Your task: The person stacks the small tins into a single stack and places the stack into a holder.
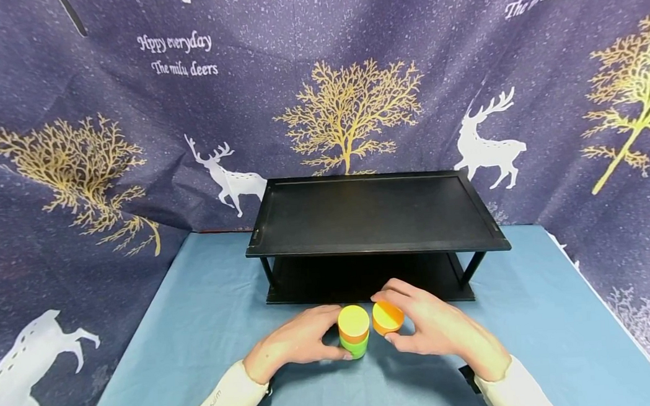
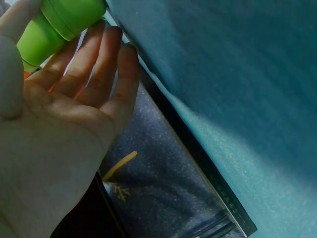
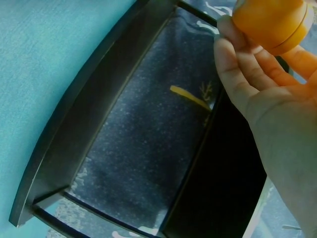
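Observation:
My left hand [image 1: 302, 338] grips a small round stack of cups [image 1: 355, 348], thumb on the near side and fingers on the far side. Its lower part is green, with an orange band and a yellow top above. The left wrist view shows the smooth green body [image 2: 64, 22] with a seam, and a sliver of orange low beside the fingers. Just to the right, my right hand [image 1: 433, 320] holds an orange cup [image 1: 385, 330] between thumb and fingers. Its inside looks yellow from above. In the right wrist view its rounded orange wall [image 3: 272, 22] meets the fingertips.
Behind the hands stands a black two-tier rack [image 1: 370, 216], its lower shelf [image 1: 335, 277] close beyond the fingers. A blue cloth [image 1: 209, 315] covers the table. A dark curtain [image 1: 251, 96] with deer and trees hangs at the back and sides.

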Demonstrator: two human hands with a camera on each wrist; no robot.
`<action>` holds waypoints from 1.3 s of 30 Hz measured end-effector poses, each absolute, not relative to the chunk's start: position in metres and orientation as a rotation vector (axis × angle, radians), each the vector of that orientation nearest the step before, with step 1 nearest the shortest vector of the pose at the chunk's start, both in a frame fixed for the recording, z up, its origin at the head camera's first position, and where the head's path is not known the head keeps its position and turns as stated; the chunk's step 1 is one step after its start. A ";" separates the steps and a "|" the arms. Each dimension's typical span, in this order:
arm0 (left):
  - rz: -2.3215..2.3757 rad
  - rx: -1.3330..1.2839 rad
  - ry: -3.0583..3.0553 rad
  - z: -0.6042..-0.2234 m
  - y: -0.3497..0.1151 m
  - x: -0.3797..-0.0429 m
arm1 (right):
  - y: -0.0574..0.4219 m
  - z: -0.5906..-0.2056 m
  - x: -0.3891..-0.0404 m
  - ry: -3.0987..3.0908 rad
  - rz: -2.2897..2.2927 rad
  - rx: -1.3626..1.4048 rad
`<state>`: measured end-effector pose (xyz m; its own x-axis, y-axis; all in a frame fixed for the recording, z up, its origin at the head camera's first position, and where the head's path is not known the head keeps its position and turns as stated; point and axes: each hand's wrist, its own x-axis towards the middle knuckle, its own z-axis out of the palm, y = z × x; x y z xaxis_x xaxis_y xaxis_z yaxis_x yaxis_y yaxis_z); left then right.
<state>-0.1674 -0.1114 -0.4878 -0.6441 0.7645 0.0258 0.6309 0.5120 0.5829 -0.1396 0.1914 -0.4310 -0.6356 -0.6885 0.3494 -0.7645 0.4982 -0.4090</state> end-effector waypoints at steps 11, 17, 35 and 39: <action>0.830 1.181 2.518 -0.488 -0.112 -0.167 | 0.190 -0.429 -0.137 -2.556 0.839 1.268; 0.837 1.188 2.518 -0.489 -0.112 -0.167 | 0.189 -0.428 -0.136 -2.544 0.852 1.268; 0.840 1.181 2.512 -0.489 -0.112 -0.168 | 0.189 -0.427 -0.136 -2.529 0.846 1.264; 0.838 1.182 2.515 -0.489 -0.112 -0.168 | 0.189 -0.426 -0.136 -2.517 0.839 1.264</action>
<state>-0.1678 -0.1120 -0.4891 -0.6444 0.7642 0.0264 0.6274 0.5087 0.5896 -0.1358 0.1891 -0.4258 -0.6135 -0.6718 0.4152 -0.7866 0.4728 -0.3973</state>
